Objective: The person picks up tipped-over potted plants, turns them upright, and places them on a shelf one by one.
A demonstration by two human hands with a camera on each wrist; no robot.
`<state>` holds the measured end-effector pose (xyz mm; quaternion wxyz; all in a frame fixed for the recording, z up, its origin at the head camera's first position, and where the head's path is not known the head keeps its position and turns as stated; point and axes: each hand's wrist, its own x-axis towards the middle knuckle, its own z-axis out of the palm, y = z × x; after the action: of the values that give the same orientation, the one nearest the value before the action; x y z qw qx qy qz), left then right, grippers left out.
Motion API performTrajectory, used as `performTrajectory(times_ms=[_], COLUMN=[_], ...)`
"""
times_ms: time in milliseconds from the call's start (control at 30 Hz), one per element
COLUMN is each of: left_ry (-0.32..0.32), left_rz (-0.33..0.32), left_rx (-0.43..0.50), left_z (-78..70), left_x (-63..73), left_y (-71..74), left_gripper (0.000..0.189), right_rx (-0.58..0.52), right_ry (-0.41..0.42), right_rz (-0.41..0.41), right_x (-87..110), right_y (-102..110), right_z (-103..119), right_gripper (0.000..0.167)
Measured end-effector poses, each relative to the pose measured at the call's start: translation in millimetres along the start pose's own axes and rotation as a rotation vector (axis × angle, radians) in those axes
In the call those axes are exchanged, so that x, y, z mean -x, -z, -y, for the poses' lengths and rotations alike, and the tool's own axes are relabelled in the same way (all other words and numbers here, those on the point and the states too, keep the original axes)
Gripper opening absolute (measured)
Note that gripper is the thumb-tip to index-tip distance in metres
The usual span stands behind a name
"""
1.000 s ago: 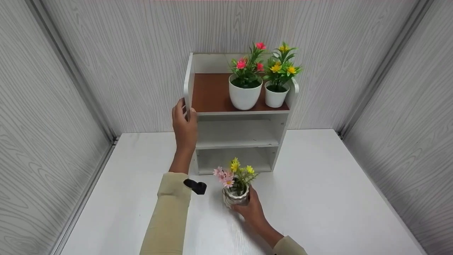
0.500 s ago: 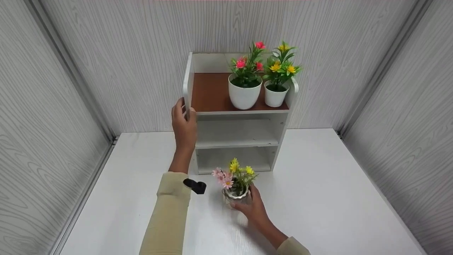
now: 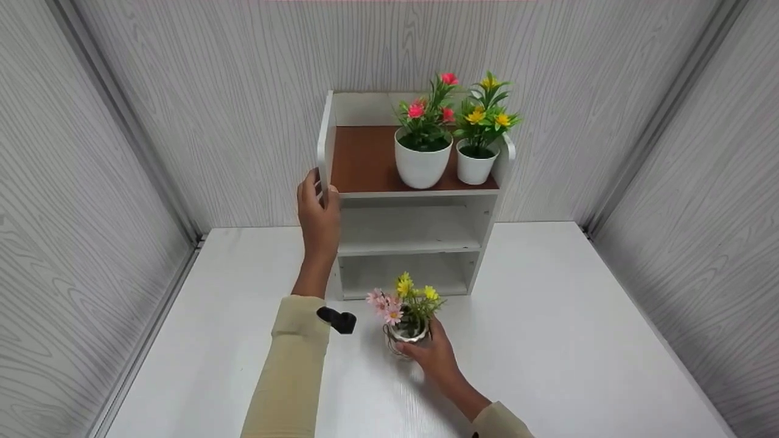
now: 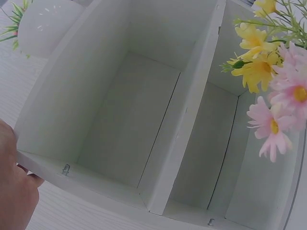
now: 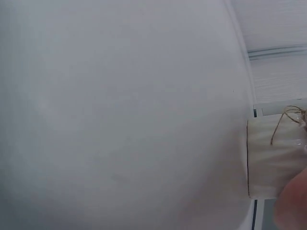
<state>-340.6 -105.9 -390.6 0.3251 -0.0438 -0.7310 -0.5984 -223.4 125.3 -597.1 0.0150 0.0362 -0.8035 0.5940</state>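
Note:
My left hand point(image 3: 319, 216) grips the left side panel of a small white shelf unit point(image 3: 409, 250), thumb at the front edge and fingers behind. In the left wrist view part of that hand point(image 4: 17, 177) shows at the shelf's corner. My right hand point(image 3: 437, 359) holds a small flower pot point(image 3: 398, 348) with pink and yellow daisies point(image 3: 392, 304) in front of the shelf, thumb on its near side and fingers on its right. In the right wrist view the pale pot point(image 5: 273, 158) has a twine bow, with a blurred fingertip point(image 5: 291, 203) against it.
On the shelf's brown top point(image 3: 362, 159) stand a white pot with pink flowers point(image 3: 422, 159) and a smaller white pot with yellow flowers point(image 3: 476, 165). The shelf stands on a white table point(image 3: 566, 340) near the back wall point(image 3: 243, 109). Grey wood-grain panels rise on both sides.

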Motion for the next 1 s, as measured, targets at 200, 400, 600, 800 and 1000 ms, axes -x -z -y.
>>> performTrajectory(times_ms=[200, 400, 600, 800, 1000], left_ry=[0.004, 0.003, 0.001, -0.02, -0.012], left_rz=[0.003, 0.0, 0.002, 0.0, 0.003], left_rx=[0.008, 0.009, 0.011, -0.006, -0.002], left_z=[0.3, -0.4, -0.3, 0.3, 1.2], left_x=[-0.6, -0.1, 0.1, 0.0, -0.4], left_y=[-0.2, 0.1, -0.9, -0.8, -0.9], left_gripper=[0.052, 0.052, 0.051, 0.051, 0.051], right_rx=[-0.01, 0.016, 0.035, 0.049, 0.034], right_ry=[-0.001, 0.012, 0.02, 0.004, -0.007], right_rz=[-0.016, -0.045, -0.085, -0.083, -0.056], right_x=[-2.0, -1.7, -0.2, 1.5, 3.5], right_y=[-1.9, -2.6, -2.7, 0.1, 9.1], right_z=[-1.0, -2.0, -2.6, 7.2, 34.0], right_gripper=[0.105, 0.101, 0.095, 0.097, 0.103])
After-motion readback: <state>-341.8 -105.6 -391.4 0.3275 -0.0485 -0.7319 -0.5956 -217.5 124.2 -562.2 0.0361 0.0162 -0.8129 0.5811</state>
